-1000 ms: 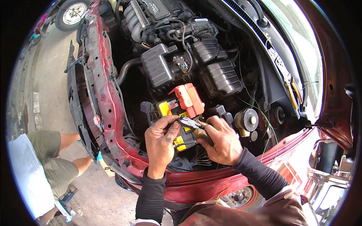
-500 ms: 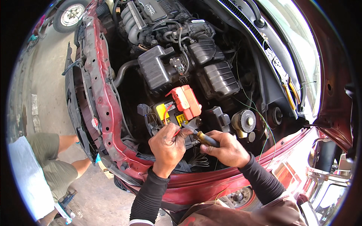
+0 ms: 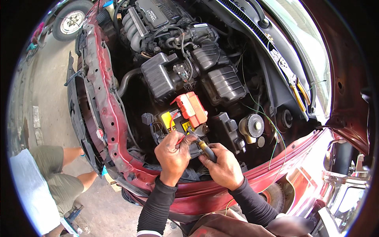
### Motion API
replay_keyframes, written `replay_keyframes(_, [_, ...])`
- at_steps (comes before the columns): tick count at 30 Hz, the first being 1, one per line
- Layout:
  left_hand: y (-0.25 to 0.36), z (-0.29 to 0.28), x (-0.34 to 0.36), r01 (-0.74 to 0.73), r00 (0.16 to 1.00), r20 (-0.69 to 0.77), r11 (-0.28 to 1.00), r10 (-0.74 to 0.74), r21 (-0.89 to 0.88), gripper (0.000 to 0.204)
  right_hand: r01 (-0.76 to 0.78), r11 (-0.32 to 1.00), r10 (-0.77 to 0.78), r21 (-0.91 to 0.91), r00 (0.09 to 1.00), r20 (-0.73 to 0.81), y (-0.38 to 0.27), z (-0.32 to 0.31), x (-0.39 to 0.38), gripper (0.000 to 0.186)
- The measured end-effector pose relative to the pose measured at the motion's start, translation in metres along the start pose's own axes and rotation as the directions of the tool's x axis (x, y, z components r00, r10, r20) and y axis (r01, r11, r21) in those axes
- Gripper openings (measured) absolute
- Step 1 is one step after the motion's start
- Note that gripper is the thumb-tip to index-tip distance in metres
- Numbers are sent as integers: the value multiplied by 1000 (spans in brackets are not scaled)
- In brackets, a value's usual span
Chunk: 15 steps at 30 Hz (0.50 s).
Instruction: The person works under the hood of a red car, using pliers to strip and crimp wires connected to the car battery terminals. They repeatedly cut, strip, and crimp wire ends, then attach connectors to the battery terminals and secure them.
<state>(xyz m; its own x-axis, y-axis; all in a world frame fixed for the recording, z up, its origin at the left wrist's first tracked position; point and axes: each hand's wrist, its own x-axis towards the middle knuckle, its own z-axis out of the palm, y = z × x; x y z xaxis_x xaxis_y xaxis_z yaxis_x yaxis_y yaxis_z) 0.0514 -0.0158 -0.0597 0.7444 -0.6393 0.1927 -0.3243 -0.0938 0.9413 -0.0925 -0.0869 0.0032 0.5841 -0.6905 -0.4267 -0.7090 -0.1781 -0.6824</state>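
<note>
My left hand (image 3: 172, 158) is closed in a pinch around a thin red wire (image 3: 181, 139) above the car battery (image 3: 187, 125). In my right hand (image 3: 224, 166) is a pair of pliers (image 3: 206, 150) with yellow-and-black handles, my fingers wrapped round them. Their jaws point up and left, close to my left fingertips; whether they bite on the wire I cannot make out. Just beyond the hands, a red plastic terminal cover (image 3: 191, 108) stands tilted over the battery, which carries yellow labels. My fingers partly hide the wire's end.
Black engine covers (image 3: 158, 77) fill the far side of the bay. A second pair of yellow-handled pliers (image 3: 298, 94) lies by the windscreen. Loose green wires (image 3: 272, 120) hang at the right. The red front frame (image 3: 112, 122) runs along the left; a person (image 3: 59, 173) is beyond it.
My right hand has moved left and slightly down, and the pliers now point more steeply upward. My left hand stays pinched on the red wire. The whole view has shifted a little.
</note>
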Motion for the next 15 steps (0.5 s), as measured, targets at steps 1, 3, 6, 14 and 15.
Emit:
replay_keyframes(1, [1,0,-1,-9,1000,-12,999,10,36,28,-13,1000,12,-26,1000,-18,-2,2,1,26])
replay_keyframes(3, [4,0,-4,20,999,-39,994,-16,108,32,12,999,-18,-44,991,-133,-7,8,4,25])
replay_keyframes(6, [8,6,-6,-57,997,-42,998,58,39,29,79,996,-70,32,974,-217,-15,4,11,22])
replay_keyframes(14, [3,-6,-1,109,994,7,975,-110,-193,22,1,997,1,80,1000,-22,-4,-43,2,23])
replay_keyframes(15, [2,-6,-1,118,993,7,968,-119,-221,22,9,997,-9,78,1000,-12,-1,-45,1,24])
